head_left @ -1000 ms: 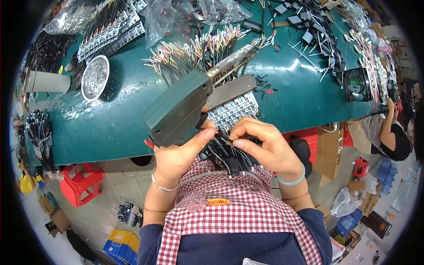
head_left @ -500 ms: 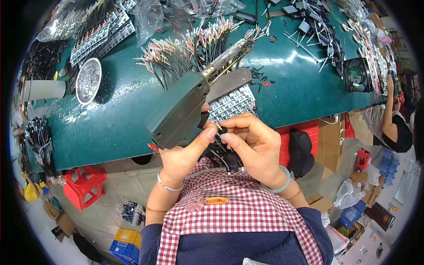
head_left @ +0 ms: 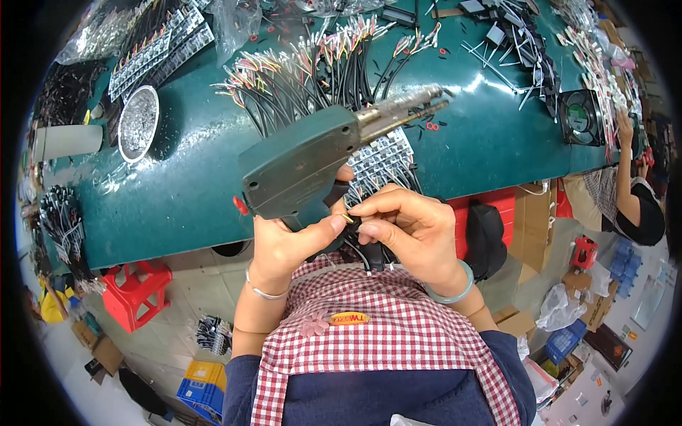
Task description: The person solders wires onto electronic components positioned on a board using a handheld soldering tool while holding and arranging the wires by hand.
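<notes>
Soldering gun (head_left: 302,160): swung flatter, tip well off yellow wire (head_left: 348,219), suggesting finger work
Left hand (head_left: 280,248): closed round soldering gun, thumb against yellow wire
Right hand (head_left: 419,234): fingertips close, hold unclear
Yellow wire: between both hands

The soldering gun (head_left: 298,162) had a scuffed dark green body and a metal barrel, tilted so that the barrel pointed away and to the right. Just to the near side of that barrel was a panel of small white circuit boards (head_left: 383,160) in rows. Nearer than the gun, black wires (head_left: 372,254) hung bunched, pale-tipped, beside a thin yellow wire end (head_left: 347,219).
</notes>
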